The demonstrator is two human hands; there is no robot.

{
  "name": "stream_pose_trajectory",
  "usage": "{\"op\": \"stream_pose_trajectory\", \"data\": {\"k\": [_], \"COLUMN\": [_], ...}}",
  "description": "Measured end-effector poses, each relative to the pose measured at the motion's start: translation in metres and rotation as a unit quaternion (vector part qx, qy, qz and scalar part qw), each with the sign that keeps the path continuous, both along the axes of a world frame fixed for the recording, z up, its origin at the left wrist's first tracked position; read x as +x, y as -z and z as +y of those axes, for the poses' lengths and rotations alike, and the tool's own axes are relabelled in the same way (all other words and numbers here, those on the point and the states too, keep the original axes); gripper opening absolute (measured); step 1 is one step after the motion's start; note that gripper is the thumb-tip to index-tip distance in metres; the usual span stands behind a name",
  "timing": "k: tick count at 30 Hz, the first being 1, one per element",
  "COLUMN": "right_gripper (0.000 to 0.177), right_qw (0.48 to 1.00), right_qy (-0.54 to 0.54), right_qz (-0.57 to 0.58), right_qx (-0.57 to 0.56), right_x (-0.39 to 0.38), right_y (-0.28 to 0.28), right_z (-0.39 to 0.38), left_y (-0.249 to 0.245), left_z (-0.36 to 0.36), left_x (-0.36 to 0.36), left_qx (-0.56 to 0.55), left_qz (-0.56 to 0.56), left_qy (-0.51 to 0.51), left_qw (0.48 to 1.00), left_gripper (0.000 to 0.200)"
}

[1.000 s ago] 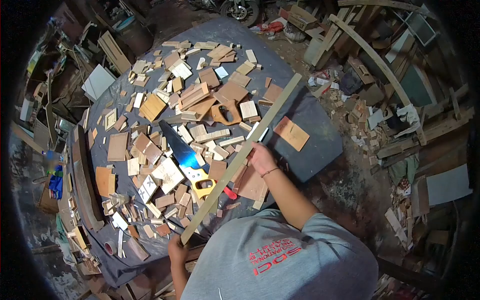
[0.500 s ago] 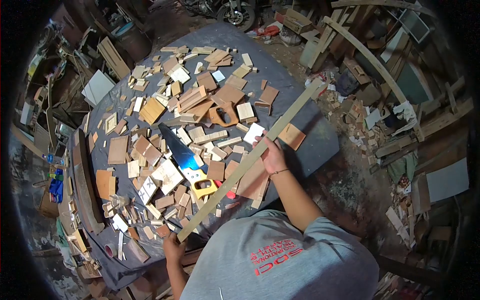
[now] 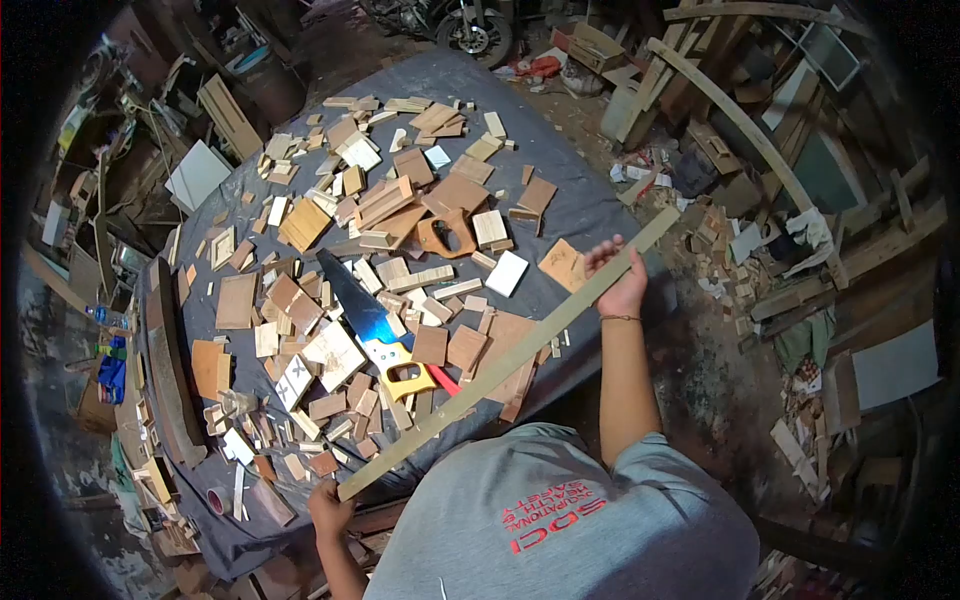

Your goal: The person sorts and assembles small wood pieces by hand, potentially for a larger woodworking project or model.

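Observation:
A long, narrow wooden strip (image 3: pixel 520 352) slants in front of me over the near side of the covered table. My left hand (image 3: pixel 330 508) is closed on its lower left end. Farther up toward the other end, my right hand (image 3: pixel 620 283) grips the strip, with the thumb on one side and the fingertips on the other. Below the strip, a handsaw with a yellow handle (image 3: pixel 405 375) lies among wood offcuts. Another saw shows its brown wooden handle (image 3: pixel 447 233) nearby. A square wood piece with pencil marks (image 3: pixel 563 264) lies beside my right fingers.
Offcuts of many sizes cover the dark table cloth (image 3: pixel 590 170). A long dark board (image 3: pixel 170 370) lies along the left edge, with a tape roll (image 3: pixel 219 500) near the front corner. Scrap wood heaps the floor at right; a motorcycle wheel (image 3: pixel 475 38) stands behind.
The strip has turned to a flatter slant, its far end moving right and toward me. My right hand moved right with it; my left hand shifted slightly left and down.

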State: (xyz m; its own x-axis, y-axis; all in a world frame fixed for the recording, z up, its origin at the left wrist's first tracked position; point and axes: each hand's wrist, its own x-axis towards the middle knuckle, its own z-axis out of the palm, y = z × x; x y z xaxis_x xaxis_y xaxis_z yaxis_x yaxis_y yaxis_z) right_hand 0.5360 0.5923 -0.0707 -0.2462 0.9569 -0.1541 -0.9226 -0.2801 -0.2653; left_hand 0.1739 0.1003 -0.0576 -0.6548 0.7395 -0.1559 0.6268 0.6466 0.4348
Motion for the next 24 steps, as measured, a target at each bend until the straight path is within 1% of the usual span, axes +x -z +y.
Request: {"op": "stream_pose_trajectory", "data": {"k": [1, 2, 4, 5, 7, 8, 9, 11, 12, 13, 14, 15, 16, 17, 18, 19, 20, 21, 22, 23, 24], "right_gripper": [0.017, 0.017, 0.016, 0.016, 0.020, 0.028, 0.028, 0.026, 0.026, 0.016, 0.015, 0.015, 0.029, 0.046, 0.071, 0.071, 0.069, 0.067, 0.062, 0.053, 0.049], "right_qw": [0.999, 0.999, 0.996, 0.996, 0.978, 0.970, 0.970, 0.947, 0.947, 0.960, 0.970, 0.970, 0.887, 0.749, 0.732, 0.732, 0.599, 0.447, 0.502, 0.512, 0.529], "right_qy": [-0.008, -0.010, -0.030, -0.030, 0.027, 0.039, 0.042, 0.065, 0.069, 0.044, 0.019, 0.023, 0.127, 0.222, 0.214, 0.216, 0.222, 0.222, 0.218, 0.138, 0.164], "right_qz": [0.037, 0.037, -0.074, -0.074, -0.204, -0.238, -0.236, -0.306, -0.303, -0.274, -0.243, -0.240, -0.443, -0.620, -0.642, -0.643, -0.767, -0.866, -0.834, -0.838, -0.798], "right_qx": [0.006, 0.006, 0.029, 0.026, -0.043, -0.038, -0.037, -0.073, -0.074, -0.041, -0.007, -0.008, -0.040, -0.068, -0.077, -0.072, -0.058, -0.043, 0.067, 0.130, 0.238], "right_x": [0.007, 0.009, 0.010, 0.011, 0.002, -0.001, -0.004, -0.007, 0.002, 0.018, 0.025, 0.018, 0.007, -0.001, -0.002, -0.007, -0.015, -0.026, -0.039, -0.053, -0.071], "right_y": [0.008, 0.019, 0.034, 0.043, 0.034, 0.026, 0.019, 0.011, 0.030, 0.070, 0.097, 0.105, 0.110, 0.112, 0.112, 0.096, 0.081, 0.066, 0.048, 0.032, 0.057], "right_z": [0.006, 0.011, 0.016, 0.016, 0.009, 0.004, -0.001, -0.010, -0.009, -0.002, 0.001, 0.001, 0.000, 0.000, -0.002, -0.008, -0.013, -0.015, -0.016, -0.021, -0.008], "left_y": [-0.005, -0.001, 0.003, 0.003, -0.007, -0.006, -0.006, -0.005, -0.005, -0.006, -0.009, -0.012, -0.016, -0.012, -0.001, -0.008, -0.018, -0.009, 0.004, 0.014, 0.008], "left_z": [0.000, -0.002, -0.007, -0.010, -0.005, -0.006, -0.009, -0.011, -0.010, -0.010, -0.005, 0.001, 0.003, 0.001, 0.000, 0.013, 0.025, 0.033, 0.042, 0.047, 0.061], "left_x": [0.003, 0.003, 0.002, 0.002, 0.005, 0.003, 0.002, -0.005, -0.008, -0.012, -0.017, -0.021, -0.024, -0.029, -0.036, -0.032, -0.025, -0.021, -0.020, -0.020, -0.005], "left_qx": [-0.039, -0.039, -0.070, -0.072, -0.143, -0.142, -0.142, -0.143, -0.144, -0.145, -0.144, -0.144, -0.143, -0.142, -0.128, -0.111, -0.137, -0.129, -0.120, -0.113, -0.079], "left_qz": [0.003, 0.003, -0.041, -0.040, -0.060, -0.058, -0.060, -0.058, -0.065, -0.072, -0.068, -0.066, -0.065, -0.064, -0.076, -0.090, -0.044, -0.046, -0.015, 0.017, 0.042], "left_qy": [-0.011, -0.014, -0.017, -0.017, -0.032, -0.029, -0.022, -0.010, -0.005, 0.000, 0.005, 0.018, 0.028, 0.028, 0.019, 0.010, 0.041, 0.039, 0.061, 0.083, 0.095], "left_qw": [0.999, 0.999, 0.997, 0.996, 0.987, 0.988, 0.988, 0.988, 0.987, 0.987, 0.987, 0.987, 0.987, 0.987, 0.989, 0.990, 0.989, 0.990, 0.991, 0.990, 0.991], "left_gripper": [0.032, 0.032, 0.029, 0.029, 0.027, 0.027, 0.025, 0.024, 0.022, 0.021, 0.021, 0.021, 0.021, 0.021, 0.023, 0.024, 0.027, 0.027, 0.030, 0.032, 0.032]}}
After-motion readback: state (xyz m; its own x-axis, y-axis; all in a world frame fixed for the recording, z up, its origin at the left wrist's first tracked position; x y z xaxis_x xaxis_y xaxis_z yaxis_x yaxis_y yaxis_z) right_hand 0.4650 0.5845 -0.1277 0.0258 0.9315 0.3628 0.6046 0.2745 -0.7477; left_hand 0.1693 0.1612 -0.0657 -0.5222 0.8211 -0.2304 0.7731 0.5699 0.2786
